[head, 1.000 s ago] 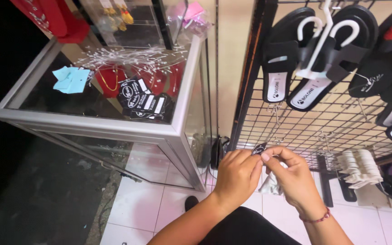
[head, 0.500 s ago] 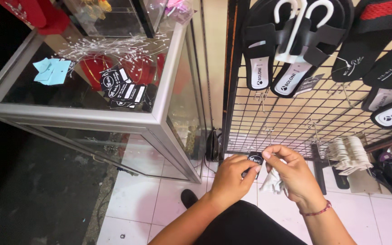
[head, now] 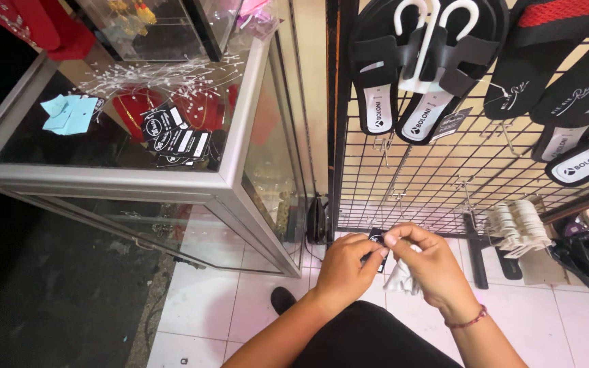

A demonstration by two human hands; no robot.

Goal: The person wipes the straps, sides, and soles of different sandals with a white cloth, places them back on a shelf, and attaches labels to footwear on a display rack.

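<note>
My left hand (head: 345,267) and my right hand (head: 425,267) meet low in front of a black wire grid rack (head: 431,178). Between their fingertips they pinch a small black hang tag (head: 377,239). A bunch of white plastic pieces (head: 402,279) is bunched under the palm of my right hand, which wears a red string bracelet (head: 466,320). Black sandals on a white hanger (head: 417,61) hang on the rack above my hands.
A glass display case with a metal frame (head: 240,153) stands to the left, with a pile of black tags (head: 175,140), white plastic fasteners and pale blue cards (head: 66,112) on top. More sandals (head: 567,102) hang at right. White hangers (head: 519,225) and shoes lie on the white tile floor (head: 206,307).
The view has shifted right and down, so the case and rack sit further left and higher. My hands stayed together on the black tag, which turned and now sits lower between the fingers.
</note>
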